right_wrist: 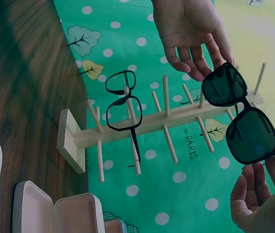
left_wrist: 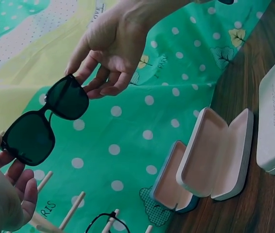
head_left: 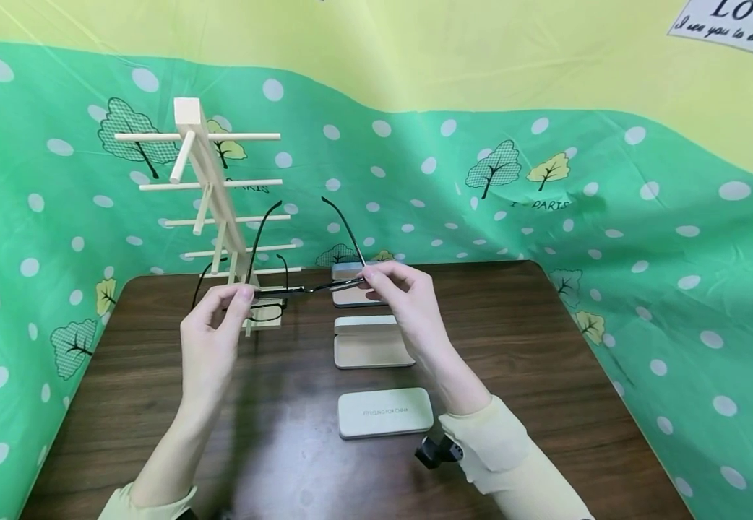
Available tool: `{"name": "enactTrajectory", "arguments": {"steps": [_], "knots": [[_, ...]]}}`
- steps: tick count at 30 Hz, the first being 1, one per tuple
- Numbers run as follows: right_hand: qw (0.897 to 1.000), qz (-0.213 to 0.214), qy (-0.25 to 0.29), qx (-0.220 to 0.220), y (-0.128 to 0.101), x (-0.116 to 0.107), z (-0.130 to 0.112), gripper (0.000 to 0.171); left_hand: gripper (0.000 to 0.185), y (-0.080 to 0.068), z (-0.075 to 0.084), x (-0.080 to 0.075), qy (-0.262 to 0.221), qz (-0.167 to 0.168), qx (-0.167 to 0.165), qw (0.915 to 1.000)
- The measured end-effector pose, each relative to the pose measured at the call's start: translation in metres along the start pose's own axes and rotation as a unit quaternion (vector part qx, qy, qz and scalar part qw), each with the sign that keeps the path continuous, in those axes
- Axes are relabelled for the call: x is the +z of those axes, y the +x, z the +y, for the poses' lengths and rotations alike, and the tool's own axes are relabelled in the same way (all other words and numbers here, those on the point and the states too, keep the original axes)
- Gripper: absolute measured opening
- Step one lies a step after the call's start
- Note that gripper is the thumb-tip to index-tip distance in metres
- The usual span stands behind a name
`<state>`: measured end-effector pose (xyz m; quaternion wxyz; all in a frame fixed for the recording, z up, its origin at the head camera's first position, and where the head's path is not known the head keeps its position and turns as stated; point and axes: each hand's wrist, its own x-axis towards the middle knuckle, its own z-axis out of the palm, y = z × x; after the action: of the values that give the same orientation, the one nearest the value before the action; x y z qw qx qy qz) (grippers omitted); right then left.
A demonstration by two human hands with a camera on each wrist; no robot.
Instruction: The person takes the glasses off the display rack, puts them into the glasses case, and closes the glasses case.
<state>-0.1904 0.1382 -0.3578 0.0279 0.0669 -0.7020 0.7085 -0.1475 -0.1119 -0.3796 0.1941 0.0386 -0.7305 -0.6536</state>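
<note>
I hold a pair of black sunglasses (head_left: 305, 289) level above the table, temple arms open and pointing up and away from me. My left hand (head_left: 243, 292) pinches the frame's left end, and my right hand (head_left: 370, 274) pinches its right end. In the left wrist view the dark lenses (left_wrist: 45, 121) hang between my left hand (left_wrist: 1, 153) and right hand (left_wrist: 84, 82). In the right wrist view the sunglasses (right_wrist: 239, 116) are in front of a wooden rack (right_wrist: 162, 124). On one of its pegs hangs a second, clear-lensed black pair (right_wrist: 123, 104).
The rack (head_left: 220, 217) stands at the table's back left. In a row down the middle lie two open cases, far (head_left: 350, 285) and middle (head_left: 370, 343), and a shut white case (head_left: 384, 412) nearest me. Green dotted cloth walls in the dark wooden table (head_left: 532, 347).
</note>
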Motion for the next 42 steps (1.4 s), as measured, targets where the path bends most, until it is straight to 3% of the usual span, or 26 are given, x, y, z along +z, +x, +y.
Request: {"name": "enactTrajectory", "arguments": {"steps": [10, 20, 30, 38, 42], "knots": [[1.0, 0.008, 0.007, 0.014, -0.001, -0.01, 0.007, 0.024, 0.023, 0.002, -0.008, 0.014, -0.005, -0.001, 0.004, 1.0], [0.999, 0.022, -0.028, 0.02, -0.003, -0.022, 0.014, 0.022, 0.021, 0.004, -0.017, 0.028, -0.008, -0.005, 0.016, 0.9998], [0.998, 0.043, -0.025, 0.037, -0.004, -0.027, 0.024, 0.027, 0.021, 0.0, -0.026, 0.034, -0.036, -0.005, -0.002, 0.9993], [0.998, 0.051, -0.024, 0.043, -0.009, -0.03, 0.03, 0.028, 0.019, -0.004, -0.031, 0.038, -0.008, -0.001, -0.01, 0.9999], [0.996, 0.064, -0.026, 0.051, -0.009, -0.031, 0.033, 0.027, 0.019, -0.006, -0.032, 0.042, -0.003, 0.005, 0.012, 0.9999]]}}
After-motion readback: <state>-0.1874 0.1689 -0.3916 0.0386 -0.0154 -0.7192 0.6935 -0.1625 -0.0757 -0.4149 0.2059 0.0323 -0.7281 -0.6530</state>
